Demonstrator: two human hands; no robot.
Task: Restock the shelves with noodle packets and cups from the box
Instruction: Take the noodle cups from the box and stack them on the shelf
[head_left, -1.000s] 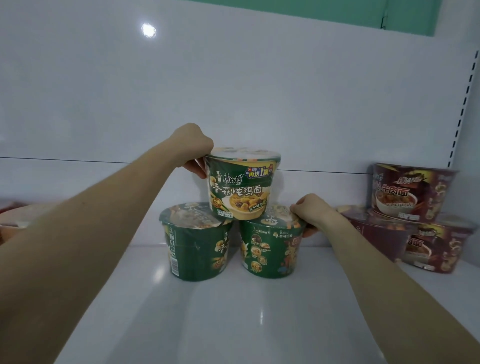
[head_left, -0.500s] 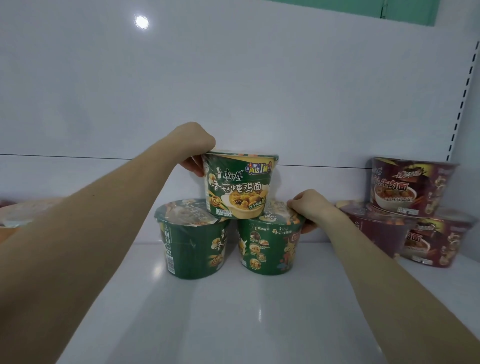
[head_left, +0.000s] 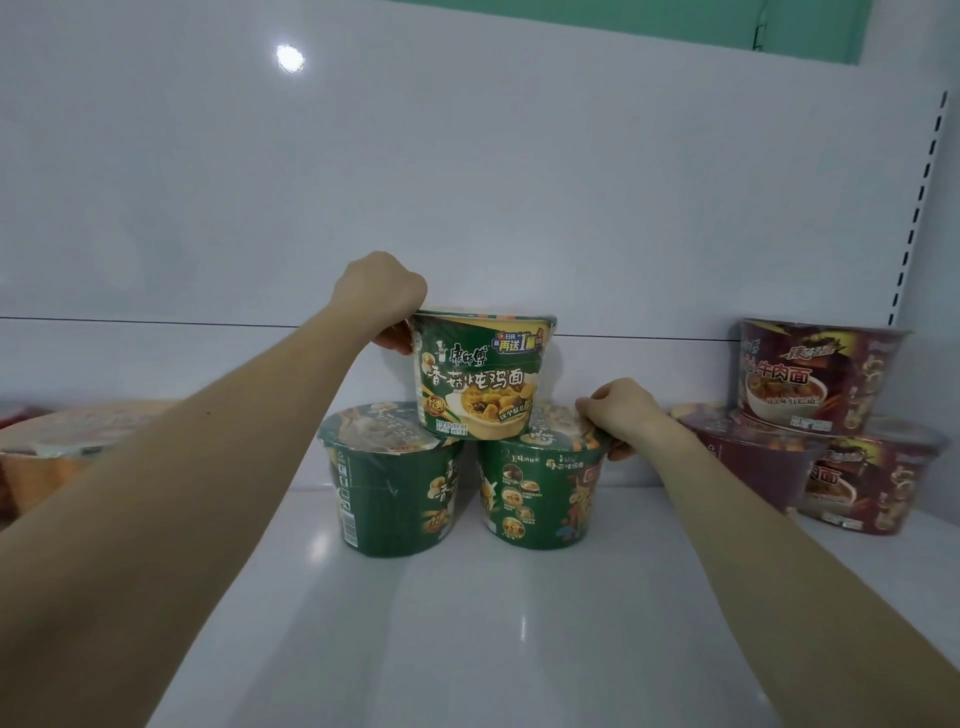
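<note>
The top cup (head_left: 480, 371) has levelled. Left hand (head_left: 382, 296) grips its rim, right hand (head_left: 621, 410) the right lower cup (head_left: 540, 493); we should release gently.

The top noodle cup (head_left: 483, 379) is dark green with white characters and a yellow noodle picture, the lower-left cup (head_left: 389, 493) and lower-right cup (head_left: 540, 499) dark green too, the shelf (head_left: 467, 649) glossy white, the cups at three o'clock (head_left: 815, 379) maroon.

left grip (head_left: 382, 291) clasping, right grip (head_left: 623, 410) pinching
</note>
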